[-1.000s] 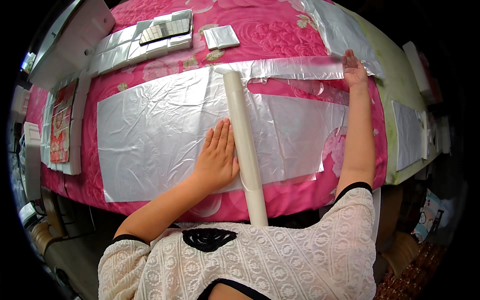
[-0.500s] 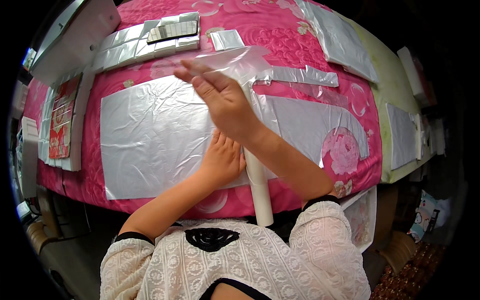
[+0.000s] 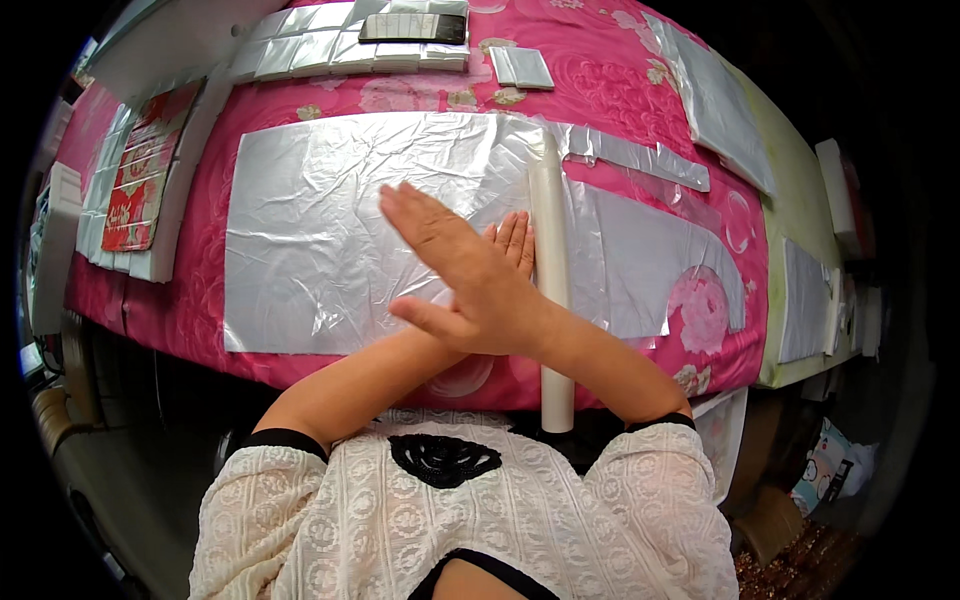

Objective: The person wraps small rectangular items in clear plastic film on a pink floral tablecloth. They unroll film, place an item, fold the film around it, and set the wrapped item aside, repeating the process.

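A thin, silvery plastic sheet (image 3: 330,230), apron-like in outline with cut-out strips at its right end, lies spread and creased on the table. A long pale tube (image 3: 552,230) rests across it, its near end jutting past the table's front edge. My left hand (image 3: 515,242) lies flat on the plastic against the tube's left side; only its fingers show, the rest covered by my other hand. Crossing above it, my right hand (image 3: 460,275) is open and empty, fingers stretched out and thumb spread.
A phone (image 3: 413,28) lies on rows of small silvery packets (image 3: 312,50) at the back. One packet (image 3: 522,68) sits apart. Folded plastic (image 3: 715,110) lies at the far right. Red packaging (image 3: 150,170) is at the left, below a white box (image 3: 165,35). A pink flowered cloth (image 3: 600,85) covers the table.
My right hand has come down toward me, its fingers spreading. My left hand has slid farther along the tube's side. The lifted plastic near the tube's far end now lies flat. The view has shifted.
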